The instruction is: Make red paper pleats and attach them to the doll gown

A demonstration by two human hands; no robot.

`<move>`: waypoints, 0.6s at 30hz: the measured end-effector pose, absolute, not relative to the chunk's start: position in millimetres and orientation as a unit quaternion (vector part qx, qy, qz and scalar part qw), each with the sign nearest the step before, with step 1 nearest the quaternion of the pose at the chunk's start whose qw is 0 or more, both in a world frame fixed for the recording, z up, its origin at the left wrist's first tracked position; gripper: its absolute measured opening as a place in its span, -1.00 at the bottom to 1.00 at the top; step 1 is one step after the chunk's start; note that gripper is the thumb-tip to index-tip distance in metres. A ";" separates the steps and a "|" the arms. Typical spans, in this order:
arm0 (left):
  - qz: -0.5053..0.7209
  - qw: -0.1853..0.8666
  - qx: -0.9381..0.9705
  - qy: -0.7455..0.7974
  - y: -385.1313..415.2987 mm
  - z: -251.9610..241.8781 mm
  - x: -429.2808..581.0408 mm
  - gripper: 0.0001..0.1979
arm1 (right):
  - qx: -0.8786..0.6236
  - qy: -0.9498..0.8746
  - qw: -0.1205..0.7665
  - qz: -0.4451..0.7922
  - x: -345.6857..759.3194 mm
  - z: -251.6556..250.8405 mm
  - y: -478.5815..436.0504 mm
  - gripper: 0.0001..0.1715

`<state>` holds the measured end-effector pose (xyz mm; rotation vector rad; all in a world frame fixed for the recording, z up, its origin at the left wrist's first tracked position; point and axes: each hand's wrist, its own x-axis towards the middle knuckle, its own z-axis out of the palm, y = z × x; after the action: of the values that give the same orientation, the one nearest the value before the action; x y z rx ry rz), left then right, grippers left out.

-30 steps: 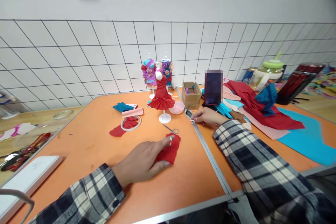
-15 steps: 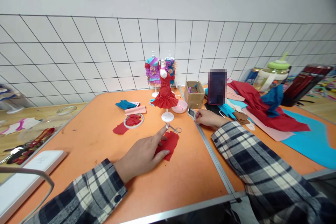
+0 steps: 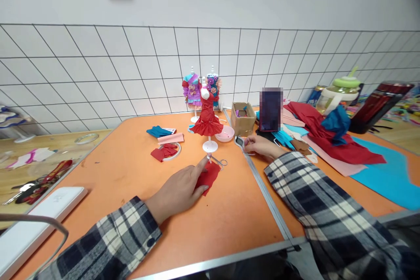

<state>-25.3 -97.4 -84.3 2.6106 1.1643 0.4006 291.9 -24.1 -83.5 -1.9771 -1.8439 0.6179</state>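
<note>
My left hand (image 3: 183, 184) lies palm down at the centre front, thumb and index finger apart. Under it and against its fingers is a piece of red crepe paper (image 3: 211, 179). Its index fingertip, with a small white patch, is beside small scissors (image 3: 220, 162). A mini dress form in a red ruffled dress (image 3: 206, 118) stands just beyond. My right hand (image 3: 260, 146) is closed at the table's seam, fingertips pinched beside a small grey and black object (image 3: 239, 141). What the fingers hold, if anything, is hidden.
Behind are two dressed mini forms (image 3: 192, 89), a pink bowl (image 3: 225, 133), a cardboard box (image 3: 243, 121) and a phone (image 3: 271, 109). Coloured crepe paper (image 3: 344, 148) and bottles (image 3: 377, 107) are right. Left lie red paper on a ring (image 3: 179, 152) and a white power bank (image 3: 62, 201).
Red paper by the ring now covers its left side; before, the ring showed whole on top. The red piece under my left hand has shifted slightly. The right hand stays nearly still.
</note>
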 end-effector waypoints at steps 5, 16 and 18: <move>0.151 0.126 0.888 0.415 -91.0 -87.4 -28.0 -0.21 | -0.613 -0.735 0.269 0.110 270.1 -75.5 -44.8 -0.81; 0.169 0.125 0.880 0.426 -86.2 -91.0 -30.1 -0.10 | -0.523 -0.847 0.088 -0.018 204.5 -91.6 -67.7 -0.80; 0.172 0.126 0.877 0.430 -86.1 -90.8 -30.8 -0.10 | -0.540 -0.834 0.110 0.007 207.3 -91.6 -66.5 -0.82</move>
<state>-30.8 -86.1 -90.8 2.5560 1.2523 0.5001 207.3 -66.5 -91.6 -1.5875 -2.4519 0.0205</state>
